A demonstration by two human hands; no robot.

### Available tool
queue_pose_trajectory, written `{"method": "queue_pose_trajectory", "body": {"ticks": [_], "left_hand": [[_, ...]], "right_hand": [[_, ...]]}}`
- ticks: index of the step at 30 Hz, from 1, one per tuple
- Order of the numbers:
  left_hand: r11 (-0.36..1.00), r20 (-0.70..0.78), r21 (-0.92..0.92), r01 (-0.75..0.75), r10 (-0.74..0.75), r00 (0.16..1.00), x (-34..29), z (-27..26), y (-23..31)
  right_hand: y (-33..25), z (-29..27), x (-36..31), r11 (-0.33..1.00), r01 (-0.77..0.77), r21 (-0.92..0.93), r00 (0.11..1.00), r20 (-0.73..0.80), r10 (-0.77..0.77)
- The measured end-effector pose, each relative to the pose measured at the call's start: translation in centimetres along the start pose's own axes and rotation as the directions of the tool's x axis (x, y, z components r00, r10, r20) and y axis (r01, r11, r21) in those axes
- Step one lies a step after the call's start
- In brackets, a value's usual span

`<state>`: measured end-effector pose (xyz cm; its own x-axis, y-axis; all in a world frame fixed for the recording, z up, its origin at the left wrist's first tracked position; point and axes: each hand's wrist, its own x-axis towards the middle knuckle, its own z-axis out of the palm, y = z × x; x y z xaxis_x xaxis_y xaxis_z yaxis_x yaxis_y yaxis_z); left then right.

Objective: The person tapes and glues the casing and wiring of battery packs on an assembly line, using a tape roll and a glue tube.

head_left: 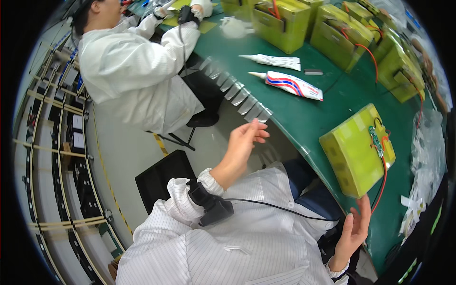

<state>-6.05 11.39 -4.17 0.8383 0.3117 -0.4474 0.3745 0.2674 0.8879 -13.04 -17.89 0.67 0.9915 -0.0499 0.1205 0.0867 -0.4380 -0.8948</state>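
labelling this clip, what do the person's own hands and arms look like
The left hand and right hand are both ungloved. The left sleeve is white with thin dark stripes, ending in a gathered cuff; the right cuff is white and gathered too. A chunky black device is strapped around the left sleeve, with a thin black cable.

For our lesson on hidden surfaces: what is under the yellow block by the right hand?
Green tabletop shows around the yellow block; whatever lies directly beneath is covered and cannot be seen.

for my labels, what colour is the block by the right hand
The block is yellow-green, seen best in the head view.
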Motion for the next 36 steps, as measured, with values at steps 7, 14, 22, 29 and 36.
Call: {"method": "queue_pose_trajectory", "body": {"ticks": [7, 14, 22, 29, 36], "left_hand": [[0.700, -0.063, 0.561, -0.442, 0.569, 0.820, -0.2, 0.2, 0.5], [0.076, 0.822, 0.219, -0.973, 0.523, 0.226, -9.0, 5.1, 5.4], [0.257, 0.885, 0.212, -0.943, 0.359, 0.297, -7.3, 14.6, 6.2], [0.259, 0.871, 0.407, -0.876, 0.179, 0.458, -6.0, 16.5, 6.6], [-0.134, 0.905, 0.386, -0.913, 0.246, 0.347, -5.9, 17.3, 5.9]], "right_hand": [[-0.4, -0.3, -0.5, 0.988, 0.124, -0.090, 0.992, 0.015, -0.123], [-0.4, -1.9, -0.2, 0.990, 0.023, 0.138, 0.999, -0.041, -0.018], [0.4, -1.5, 2.3, 0.786, -0.176, 0.593, 0.984, 0.079, 0.160], [1.0, -1.2, 3.6, 0.669, -0.267, 0.693, 0.958, 0.120, 0.259], [2.1, 0.7, 3.5, 0.562, -0.211, 0.800, 0.950, 0.033, 0.310]]}}
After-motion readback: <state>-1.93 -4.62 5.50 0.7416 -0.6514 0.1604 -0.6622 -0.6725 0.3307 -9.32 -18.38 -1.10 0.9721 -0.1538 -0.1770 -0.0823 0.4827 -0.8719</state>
